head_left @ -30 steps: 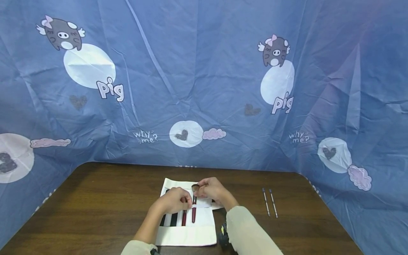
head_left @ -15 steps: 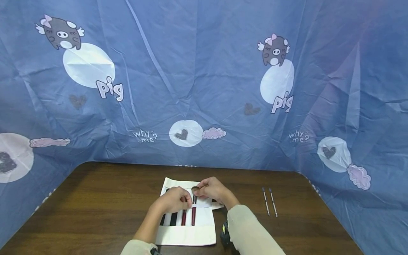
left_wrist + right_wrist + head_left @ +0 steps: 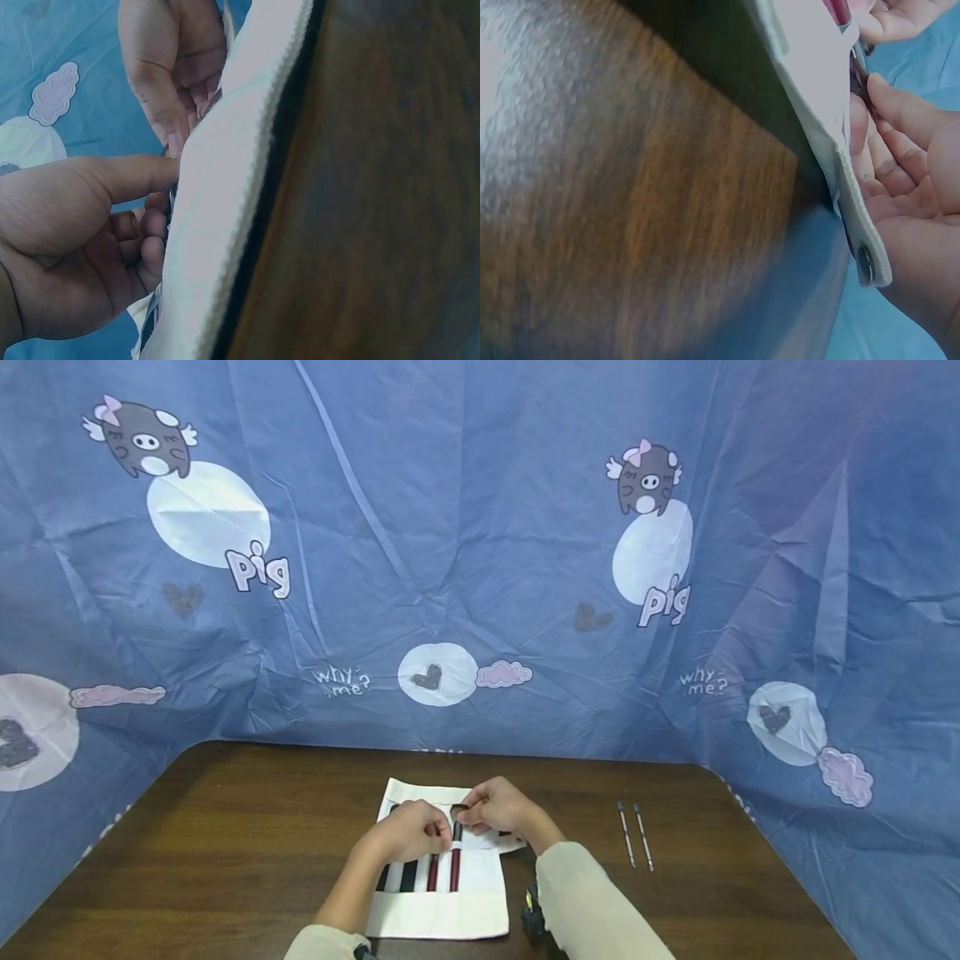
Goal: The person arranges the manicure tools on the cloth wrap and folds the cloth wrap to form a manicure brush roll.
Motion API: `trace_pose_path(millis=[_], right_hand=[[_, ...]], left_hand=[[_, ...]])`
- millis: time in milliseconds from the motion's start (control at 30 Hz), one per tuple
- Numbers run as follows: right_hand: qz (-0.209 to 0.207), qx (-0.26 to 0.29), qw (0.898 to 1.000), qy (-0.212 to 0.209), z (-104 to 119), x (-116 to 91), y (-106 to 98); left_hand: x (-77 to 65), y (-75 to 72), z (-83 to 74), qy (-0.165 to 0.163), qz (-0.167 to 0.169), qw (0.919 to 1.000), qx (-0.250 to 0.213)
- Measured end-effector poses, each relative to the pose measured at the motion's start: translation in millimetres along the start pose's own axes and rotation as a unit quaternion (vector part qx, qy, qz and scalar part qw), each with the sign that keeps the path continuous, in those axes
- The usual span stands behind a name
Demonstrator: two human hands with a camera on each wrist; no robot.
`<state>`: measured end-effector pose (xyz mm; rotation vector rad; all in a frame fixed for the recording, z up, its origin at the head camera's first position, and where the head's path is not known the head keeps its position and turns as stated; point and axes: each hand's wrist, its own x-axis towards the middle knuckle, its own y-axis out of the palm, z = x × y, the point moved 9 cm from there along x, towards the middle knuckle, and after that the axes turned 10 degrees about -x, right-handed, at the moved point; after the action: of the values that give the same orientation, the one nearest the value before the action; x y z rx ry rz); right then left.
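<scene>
1. Left hand (image 3: 409,830): thumb and curled fingers pinch the cream cloth roll (image 3: 438,916) beside the brush; the fabric looks soft and floppy, its edge stitched.
2. Red-handled brush (image 3: 455,870): lies along the opened roll on the wood-grained bench (image 3: 225,843); probably light and stiff, its smooth handle perhaps slippery, best taken below the delicate bristles.
3. Right hand (image 3: 497,806): thumb and fingers pinch the brush's dark top end.
4. Two slim sticks (image 3: 643,837): straight, pale, blue-tipped, apart from the roll.

I see off-white pouch (image 3: 438,917); dark-red brush handles (image 3: 455,870); brown wood-grain table (image 3: 247,843); pale cream sleeves (image 3: 596,902); blue backdrop (image 3: 517,568) printed with grey pigs (image 3: 649,478).
</scene>
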<state>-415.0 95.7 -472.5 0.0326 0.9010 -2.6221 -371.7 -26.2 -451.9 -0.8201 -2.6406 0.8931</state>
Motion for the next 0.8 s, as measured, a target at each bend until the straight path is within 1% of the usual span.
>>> trace_pose_path(millis=[233, 633, 800], right_hand=[[0.009, -0.033, 0.999, -0.014, 6.5, -2.0, 1.6], [0.029, -0.085, 0.996, -0.011, 8.7, -4.1, 2.0], [0.041, -0.089, 0.995, -0.001, 6.9, -4.3, 2.9]], left_hand=[[-0.7, 0.3, 0.1, -0.001, 0.000, 1.0000, -0.005], [-0.8, 0.1, 0.8, 0.001, -0.004, 1.0000, -0.008], [-0.3, 0.4, 0.8, 0.001, -0.001, 0.9999, -0.013]])
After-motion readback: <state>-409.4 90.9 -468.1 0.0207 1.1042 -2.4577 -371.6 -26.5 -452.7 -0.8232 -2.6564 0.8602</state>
